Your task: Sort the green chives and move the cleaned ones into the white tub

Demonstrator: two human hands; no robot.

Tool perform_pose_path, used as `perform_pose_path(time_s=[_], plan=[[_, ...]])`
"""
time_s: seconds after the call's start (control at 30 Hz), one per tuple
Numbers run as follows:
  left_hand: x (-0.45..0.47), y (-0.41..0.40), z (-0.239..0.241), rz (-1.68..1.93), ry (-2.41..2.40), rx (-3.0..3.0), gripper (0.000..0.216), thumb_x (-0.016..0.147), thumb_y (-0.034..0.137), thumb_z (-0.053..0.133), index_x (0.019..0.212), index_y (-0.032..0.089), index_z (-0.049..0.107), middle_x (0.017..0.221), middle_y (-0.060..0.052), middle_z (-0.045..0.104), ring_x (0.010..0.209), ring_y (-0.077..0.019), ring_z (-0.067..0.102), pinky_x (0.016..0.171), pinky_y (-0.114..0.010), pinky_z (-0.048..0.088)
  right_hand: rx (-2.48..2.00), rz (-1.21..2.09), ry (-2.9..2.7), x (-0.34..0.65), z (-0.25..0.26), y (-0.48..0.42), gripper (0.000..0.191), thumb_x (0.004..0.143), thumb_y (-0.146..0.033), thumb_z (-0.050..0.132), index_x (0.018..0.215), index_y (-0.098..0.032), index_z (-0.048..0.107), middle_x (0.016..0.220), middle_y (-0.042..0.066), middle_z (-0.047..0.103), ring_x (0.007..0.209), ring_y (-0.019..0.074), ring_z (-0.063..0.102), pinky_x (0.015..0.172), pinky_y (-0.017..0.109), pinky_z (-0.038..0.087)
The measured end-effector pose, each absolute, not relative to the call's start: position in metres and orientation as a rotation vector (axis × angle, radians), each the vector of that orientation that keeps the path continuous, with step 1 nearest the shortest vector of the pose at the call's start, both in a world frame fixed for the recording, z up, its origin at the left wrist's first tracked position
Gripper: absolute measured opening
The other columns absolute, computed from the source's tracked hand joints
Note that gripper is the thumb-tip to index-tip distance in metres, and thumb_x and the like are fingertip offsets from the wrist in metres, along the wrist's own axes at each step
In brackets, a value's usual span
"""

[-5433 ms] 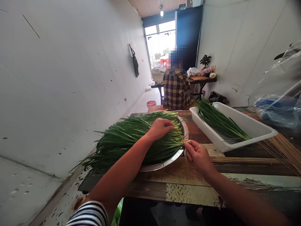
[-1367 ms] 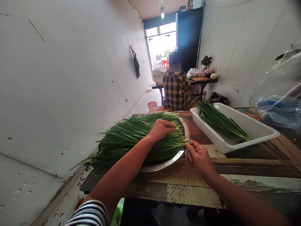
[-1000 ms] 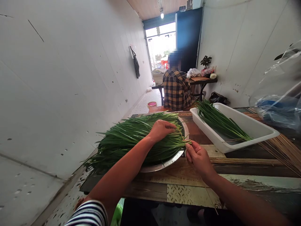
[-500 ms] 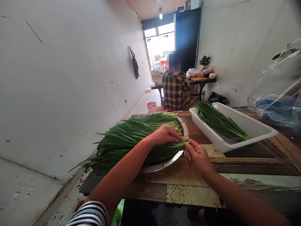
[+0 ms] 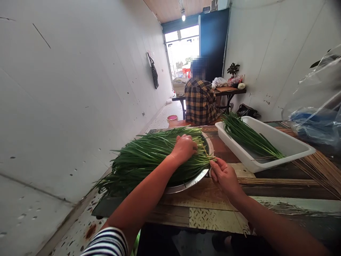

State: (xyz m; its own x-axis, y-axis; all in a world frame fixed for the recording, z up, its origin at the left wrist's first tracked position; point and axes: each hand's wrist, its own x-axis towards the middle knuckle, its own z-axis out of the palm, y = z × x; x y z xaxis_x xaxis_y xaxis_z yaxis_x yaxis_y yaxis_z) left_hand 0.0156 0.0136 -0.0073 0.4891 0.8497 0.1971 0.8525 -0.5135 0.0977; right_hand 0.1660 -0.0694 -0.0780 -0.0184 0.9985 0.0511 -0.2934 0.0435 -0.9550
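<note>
Left hand: my left hand (image 5: 185,147) lies knuckles-up on the chives (image 5: 149,156), with the forearm stretched forward across the near rim of the metal basin (image 5: 191,181).
Left grip: the fingers curl down over the stems near their cut ends. I cannot tell whether they are clamped on any stems or only pressing on them.
Right hand: my right hand (image 5: 225,176) sits just outside the basin's right rim, low over the table (image 5: 213,213), with the wrist angled in from the right.
Right grip: thumb and forefinger are pinched tight on a thin skewer (image 5: 205,152). Its point slants up among the pale stem ends, and its tail trails back under my forearm.
Chives: the heap fills the basin, with the cut ends towards my right hand and the leaf tips spilling over the left rim and past the table's left edge.
Gap between hands: they are near each other but not touching, with the stem ends between them.
Left side: the wall (image 5: 66,89) stands close beside the table's edge.
Right side: a white tray (image 5: 282,142) holding more chives stands well apart from my right hand, with bare tabletop in between.
Near right: loose bamboo sticks (image 5: 279,182) lie along the table just behind my right wrist.
Ahead: a person in a plaid shirt (image 5: 199,101) sits beyond the table's far end, back towards me.
</note>
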Motion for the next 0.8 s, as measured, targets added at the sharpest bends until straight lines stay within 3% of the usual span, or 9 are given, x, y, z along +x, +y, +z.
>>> perform_pose_path(time_s=[0.13, 0.37, 0.57, 0.8], plan=[[0.017, 0.011, -0.007, -0.273, -1.522, -2.709, 0.015, 0.073, 0.029, 0.061, 0.081, 0.024, 0.073, 0.089, -0.009, 0.06, 0.094, -0.0273, 0.049, 0.087, -0.044, 0.033, -0.945, 1.316, -1.038, 0.166, -0.077, -0.069, 0.03, 0.076, -0.047, 0.061, 0.078, -0.019, 0.05, 0.038, -0.011, 0.035, 0.031, 0.0041, 0.022, 0.03, 0.017, 0.013], [0.015, 0.014, -0.008, -0.558, -1.611, -2.799, 0.015, 0.076, 0.027, 0.057, 0.077, 0.022, 0.071, 0.087, -0.004, 0.064, 0.091, -0.0218, 0.056, 0.088, -0.04, 0.035, -0.953, 1.295, -1.049, 0.166, -0.073, -0.07, 0.032, 0.075, -0.048, 0.061, 0.076, -0.018, 0.048, 0.039, -0.011, 0.034, 0.033, 0.0042, 0.022, 0.031, 0.017, 0.014], [0.016, 0.016, -0.002, -0.988, -1.734, -2.822, 0.019, 0.078, 0.026, 0.053, 0.077, 0.015, 0.069, 0.075, -0.002, 0.068, 0.069, -0.0127, 0.055, 0.068, -0.024, 0.041, -0.919, 1.25, -1.123, 0.167, -0.076, -0.071, 0.027, 0.081, -0.044, 0.056, 0.076, -0.018, 0.048, 0.041, -0.01, 0.035, 0.036, 0.0046, 0.024, 0.035, 0.017, 0.017], [0.013, 0.022, -0.008, -1.116, -1.76, -2.939, 0.02, 0.075, 0.028, 0.055, 0.073, 0.013, 0.069, 0.069, -0.001, 0.067, 0.063, -0.0108, 0.054, 0.061, -0.021, 0.042, -0.903, 1.253, -1.115, 0.167, -0.08, -0.069, 0.027, 0.081, -0.044, 0.056, 0.077, -0.018, 0.049, 0.041, -0.01, 0.035, 0.037, 0.0052, 0.023, 0.036, 0.019, 0.016]])
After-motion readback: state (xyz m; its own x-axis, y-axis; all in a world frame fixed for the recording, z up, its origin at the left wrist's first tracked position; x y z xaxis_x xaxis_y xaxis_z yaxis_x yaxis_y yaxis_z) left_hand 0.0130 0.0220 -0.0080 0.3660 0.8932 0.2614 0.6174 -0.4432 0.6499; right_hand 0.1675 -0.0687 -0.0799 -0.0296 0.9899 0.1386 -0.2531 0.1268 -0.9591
